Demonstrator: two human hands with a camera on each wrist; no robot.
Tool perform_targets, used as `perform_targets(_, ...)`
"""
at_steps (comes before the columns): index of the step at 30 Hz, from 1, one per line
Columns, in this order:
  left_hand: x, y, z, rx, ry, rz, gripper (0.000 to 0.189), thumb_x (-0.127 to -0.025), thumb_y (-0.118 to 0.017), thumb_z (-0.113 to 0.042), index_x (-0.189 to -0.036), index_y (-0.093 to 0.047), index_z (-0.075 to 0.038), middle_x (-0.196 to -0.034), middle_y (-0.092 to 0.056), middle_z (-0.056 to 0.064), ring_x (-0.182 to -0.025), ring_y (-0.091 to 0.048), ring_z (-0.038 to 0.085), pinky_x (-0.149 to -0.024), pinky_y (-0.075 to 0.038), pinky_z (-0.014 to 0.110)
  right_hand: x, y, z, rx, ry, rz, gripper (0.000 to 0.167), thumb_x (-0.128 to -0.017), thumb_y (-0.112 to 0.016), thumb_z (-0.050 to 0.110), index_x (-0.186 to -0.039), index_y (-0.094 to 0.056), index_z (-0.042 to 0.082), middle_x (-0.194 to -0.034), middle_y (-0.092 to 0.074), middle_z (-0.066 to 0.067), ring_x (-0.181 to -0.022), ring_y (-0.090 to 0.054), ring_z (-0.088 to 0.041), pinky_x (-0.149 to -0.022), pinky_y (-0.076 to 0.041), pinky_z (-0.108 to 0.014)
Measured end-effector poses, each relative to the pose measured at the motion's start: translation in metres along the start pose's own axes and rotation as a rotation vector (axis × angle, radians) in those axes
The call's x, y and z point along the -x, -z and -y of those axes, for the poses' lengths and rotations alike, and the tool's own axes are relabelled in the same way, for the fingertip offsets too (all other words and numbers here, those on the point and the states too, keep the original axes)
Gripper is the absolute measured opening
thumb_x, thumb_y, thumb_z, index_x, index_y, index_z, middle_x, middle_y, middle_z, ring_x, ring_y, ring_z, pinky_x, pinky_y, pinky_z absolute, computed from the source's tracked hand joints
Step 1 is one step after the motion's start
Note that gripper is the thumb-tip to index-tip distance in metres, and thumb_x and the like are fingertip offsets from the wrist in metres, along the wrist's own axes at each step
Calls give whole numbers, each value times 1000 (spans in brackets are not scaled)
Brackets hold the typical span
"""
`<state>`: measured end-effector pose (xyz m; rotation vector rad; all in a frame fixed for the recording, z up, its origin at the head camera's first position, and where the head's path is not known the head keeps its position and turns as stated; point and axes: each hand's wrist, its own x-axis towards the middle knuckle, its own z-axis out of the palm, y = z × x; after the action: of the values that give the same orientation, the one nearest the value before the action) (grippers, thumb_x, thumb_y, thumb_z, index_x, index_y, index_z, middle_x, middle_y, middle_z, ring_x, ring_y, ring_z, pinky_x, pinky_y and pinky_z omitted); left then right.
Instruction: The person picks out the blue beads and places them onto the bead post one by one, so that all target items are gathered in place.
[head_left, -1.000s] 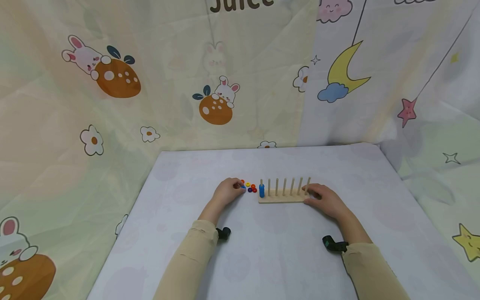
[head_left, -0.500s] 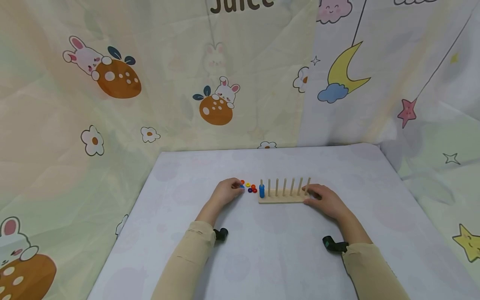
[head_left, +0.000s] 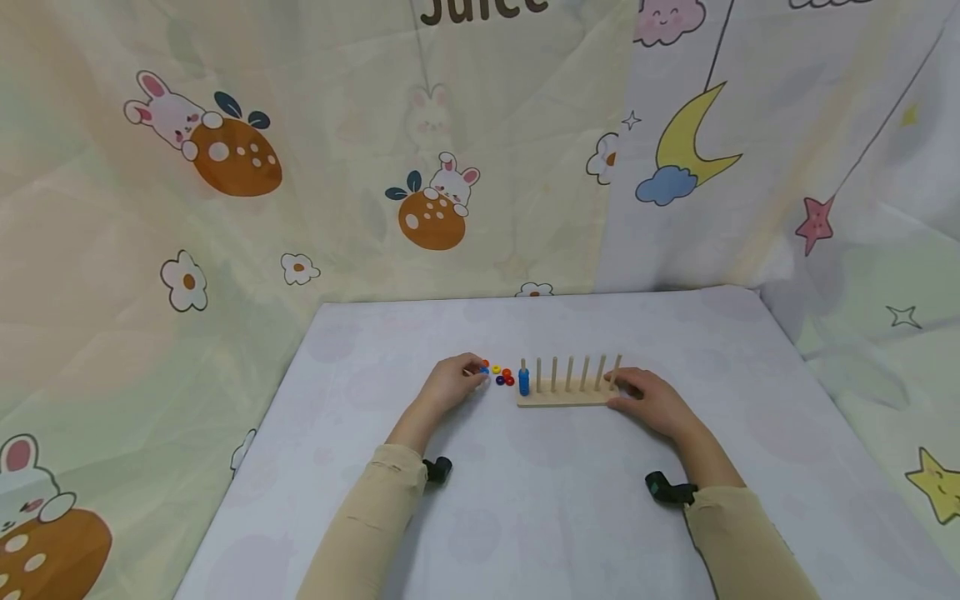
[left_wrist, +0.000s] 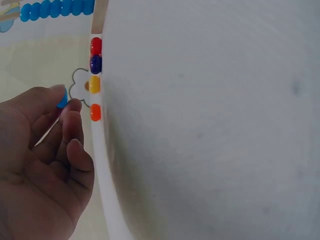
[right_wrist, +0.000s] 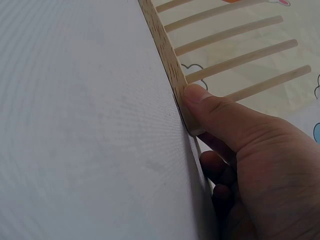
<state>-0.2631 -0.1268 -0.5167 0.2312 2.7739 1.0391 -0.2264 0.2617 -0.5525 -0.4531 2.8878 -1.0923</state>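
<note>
My left hand (head_left: 450, 382) pinches a blue bead (left_wrist: 62, 99) between thumb and fingertip; the fingers partly cover it. The wooden peg rack (head_left: 567, 400) stands on the table to the right of that hand. A stack of blue beads (head_left: 523, 382) fills most of its leftmost peg, and the other pegs are bare. My right hand (head_left: 651, 398) holds the rack's right end, with the thumb (right_wrist: 197, 93) on the front of the base.
Between the left hand and the rack lie several loose beads: red beads (head_left: 510, 381), a dark blue bead (head_left: 500, 380), a yellow bead (head_left: 496, 369) and orange-red ones. Patterned cloth (head_left: 525, 167) hangs behind the white-covered table (head_left: 540, 517).
The left hand has shifted slightly left and up in the head view, the blue bead still in its pinch. My right hand and the rack stay put.
</note>
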Motion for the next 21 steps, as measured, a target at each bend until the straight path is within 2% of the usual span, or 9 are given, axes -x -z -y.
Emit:
perform_targets(6, 1, 4, -8, 7, -24, -3, 22, -96, -66, -32, -115, -67, -23, -106, -67, -5, -96, -60, 15, -79, -53, 30, 0, -1, -2, 4, -11, 1, 47, -89, -72, 38, -131, -62, 19, -137, -58, -11, -117, -56, -29, -99, -44, -51)
perform_targets(13, 2, 12, -16, 43, -46, -7, 22, -95, -66, -32, -116, -67, -24, -107, -67, -5, -96, -60, 15, -74, -53, 29, 0, 0, -1, 3, -2, 0, 47, -89, -72, 39, -130, -62, 19, -137, -58, -10, -114, -56, -27, -97, -44, -49)
perform_targets(21, 5, 15, -29, 21, -88, -26, 25, -96, -65, -34, -119, -67, -24, -109, -68, -4, -98, -60, 16, -76, -54, 30, 1, 0, -1, 2, 1, -2, 46, -89, -73, 37, -130, -62, 19, -136, -59, -9, -112, -57, -25, -96, -45, -48)
